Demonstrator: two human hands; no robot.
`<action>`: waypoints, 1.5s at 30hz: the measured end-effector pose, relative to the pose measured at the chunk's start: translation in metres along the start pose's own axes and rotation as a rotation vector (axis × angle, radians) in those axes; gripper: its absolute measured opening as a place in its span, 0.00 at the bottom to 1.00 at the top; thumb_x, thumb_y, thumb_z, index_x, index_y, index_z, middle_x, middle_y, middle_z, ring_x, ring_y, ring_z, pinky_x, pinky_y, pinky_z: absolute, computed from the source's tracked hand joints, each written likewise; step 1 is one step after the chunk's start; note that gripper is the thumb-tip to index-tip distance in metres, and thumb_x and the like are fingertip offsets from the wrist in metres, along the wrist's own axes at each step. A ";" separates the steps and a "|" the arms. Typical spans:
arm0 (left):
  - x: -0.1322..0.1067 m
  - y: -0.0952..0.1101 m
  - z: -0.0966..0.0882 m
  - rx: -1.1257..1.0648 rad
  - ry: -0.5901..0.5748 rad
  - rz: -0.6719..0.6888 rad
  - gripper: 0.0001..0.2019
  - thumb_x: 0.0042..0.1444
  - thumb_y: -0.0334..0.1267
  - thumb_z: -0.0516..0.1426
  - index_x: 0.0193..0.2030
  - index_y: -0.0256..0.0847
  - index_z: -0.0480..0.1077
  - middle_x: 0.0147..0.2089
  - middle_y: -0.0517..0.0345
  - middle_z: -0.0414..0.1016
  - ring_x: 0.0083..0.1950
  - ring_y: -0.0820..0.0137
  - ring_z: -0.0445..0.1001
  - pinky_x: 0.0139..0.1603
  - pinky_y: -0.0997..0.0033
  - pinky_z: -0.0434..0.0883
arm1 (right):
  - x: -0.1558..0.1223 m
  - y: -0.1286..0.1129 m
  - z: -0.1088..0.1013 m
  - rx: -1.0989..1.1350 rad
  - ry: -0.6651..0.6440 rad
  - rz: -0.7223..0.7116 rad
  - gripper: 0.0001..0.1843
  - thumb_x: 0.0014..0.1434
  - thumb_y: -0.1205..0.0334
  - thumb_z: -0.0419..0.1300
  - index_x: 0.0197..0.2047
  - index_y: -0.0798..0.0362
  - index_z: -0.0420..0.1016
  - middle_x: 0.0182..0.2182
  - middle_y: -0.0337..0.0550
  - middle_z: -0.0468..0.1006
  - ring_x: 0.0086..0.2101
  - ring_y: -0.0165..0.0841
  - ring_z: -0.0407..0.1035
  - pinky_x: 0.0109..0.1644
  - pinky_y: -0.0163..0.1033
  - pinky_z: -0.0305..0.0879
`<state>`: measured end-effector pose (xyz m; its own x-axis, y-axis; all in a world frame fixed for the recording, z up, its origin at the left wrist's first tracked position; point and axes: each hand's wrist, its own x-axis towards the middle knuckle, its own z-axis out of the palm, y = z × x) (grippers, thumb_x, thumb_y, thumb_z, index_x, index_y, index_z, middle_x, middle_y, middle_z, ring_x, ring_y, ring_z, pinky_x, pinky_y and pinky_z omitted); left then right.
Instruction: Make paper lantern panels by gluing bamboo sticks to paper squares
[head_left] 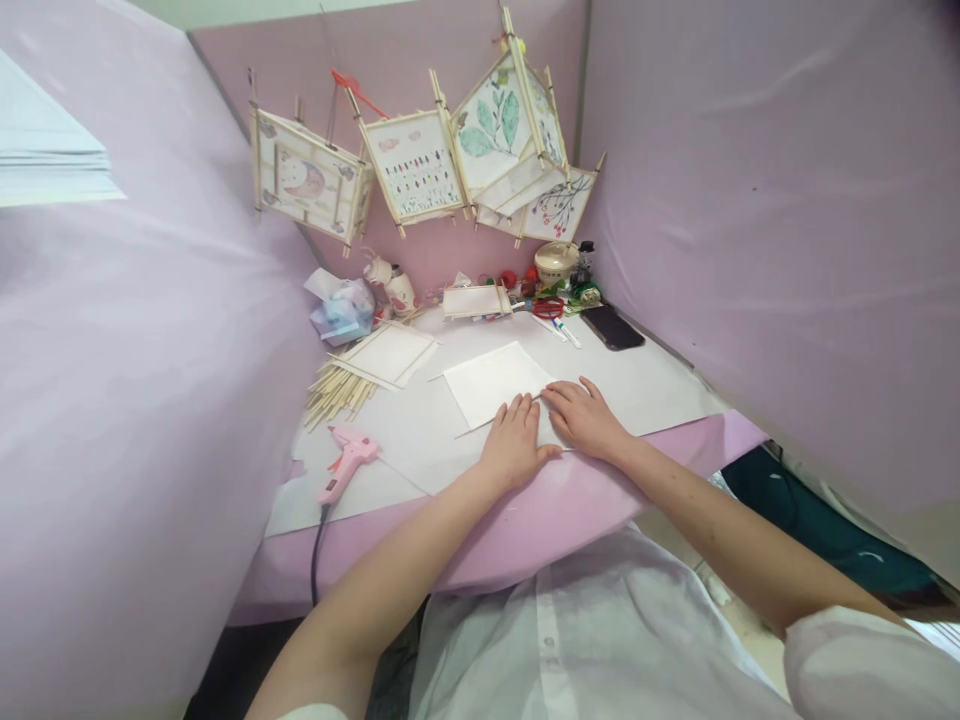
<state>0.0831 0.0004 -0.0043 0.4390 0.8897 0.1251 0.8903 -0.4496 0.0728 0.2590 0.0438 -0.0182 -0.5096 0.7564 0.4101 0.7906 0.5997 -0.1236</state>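
A white sheet of paper [495, 380] lies flat on the table in front of me. Along its near edge runs a thin stick [474, 430], partly covered by my fingers. My left hand [516, 445] rests on that edge with its fingers stretched out and its thumb spread to the right. Beside it, my right hand [583, 415] lies flat near the paper's right corner, fingers extended over the stick. The two hands are close together, fingertips nearly meeting. What lies beneath the palms is hidden.
A pink glue gun [349, 462] with a dark cord lies at left, below a pile of wooden sticks [337, 390] and a stick-framed paper panel [391, 352]. Scissors [549, 307] and a phone [613, 327] lie at the back. Paper lanterns [416, 165] hang above; pink partitions enclose the table.
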 end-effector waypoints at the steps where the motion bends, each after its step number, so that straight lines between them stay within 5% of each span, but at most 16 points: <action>1: 0.000 0.000 0.000 -0.003 0.000 -0.005 0.40 0.63 0.60 0.49 0.70 0.26 0.53 0.74 0.34 0.49 0.75 0.51 0.46 0.72 0.49 0.48 | 0.001 0.000 0.001 -0.008 0.001 -0.002 0.23 0.64 0.64 0.47 0.61 0.54 0.67 0.58 0.52 0.72 0.58 0.39 0.63 0.68 0.53 0.41; 8: -0.001 0.000 0.001 -0.015 0.013 -0.004 0.40 0.61 0.62 0.51 0.70 0.32 0.54 0.74 0.39 0.50 0.74 0.47 0.46 0.70 0.45 0.52 | 0.005 -0.003 0.000 -0.070 0.008 0.014 0.21 0.64 0.63 0.48 0.58 0.52 0.69 0.54 0.51 0.74 0.56 0.40 0.64 0.68 0.54 0.39; 15: 0.001 0.001 -0.001 -0.037 0.061 -0.065 0.40 0.58 0.64 0.53 0.65 0.32 0.60 0.68 0.33 0.59 0.70 0.47 0.55 0.67 0.46 0.57 | 0.010 0.000 0.003 -0.055 -0.019 0.069 0.20 0.64 0.62 0.49 0.57 0.48 0.70 0.55 0.48 0.74 0.54 0.42 0.64 0.66 0.57 0.39; 22: 0.004 0.005 0.002 -0.019 0.116 0.008 0.41 0.59 0.63 0.52 0.67 0.29 0.58 0.74 0.32 0.47 0.75 0.47 0.42 0.71 0.46 0.48 | 0.011 0.023 -0.001 0.038 0.200 0.246 0.24 0.62 0.65 0.46 0.59 0.54 0.68 0.57 0.50 0.73 0.56 0.42 0.61 0.64 0.51 0.46; 29: 0.021 0.011 0.008 -0.046 0.064 -0.008 0.39 0.60 0.60 0.52 0.67 0.30 0.57 0.72 0.31 0.53 0.73 0.49 0.52 0.70 0.48 0.54 | 0.010 0.014 0.005 -0.026 0.042 0.055 0.24 0.61 0.68 0.48 0.57 0.50 0.72 0.55 0.44 0.76 0.55 0.40 0.62 0.66 0.53 0.41; 40: 0.008 0.013 0.012 -0.029 0.077 -0.082 0.41 0.60 0.62 0.51 0.67 0.29 0.56 0.72 0.29 0.50 0.74 0.44 0.47 0.70 0.44 0.50 | 0.005 0.006 0.007 -0.110 0.148 0.217 0.23 0.61 0.67 0.48 0.57 0.55 0.72 0.57 0.49 0.75 0.55 0.47 0.61 0.65 0.56 0.43; 45: 0.011 0.012 0.009 -0.038 0.079 -0.065 0.42 0.59 0.62 0.53 0.68 0.28 0.55 0.71 0.30 0.54 0.72 0.47 0.53 0.70 0.48 0.52 | 0.010 0.000 0.008 -0.014 0.093 -0.032 0.22 0.63 0.66 0.48 0.59 0.53 0.70 0.57 0.46 0.74 0.57 0.38 0.62 0.68 0.50 0.40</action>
<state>0.0996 0.0052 -0.0115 0.3682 0.9089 0.1959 0.9107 -0.3950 0.1210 0.2511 0.0532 -0.0209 -0.5018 0.7090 0.4955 0.7795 0.6190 -0.0964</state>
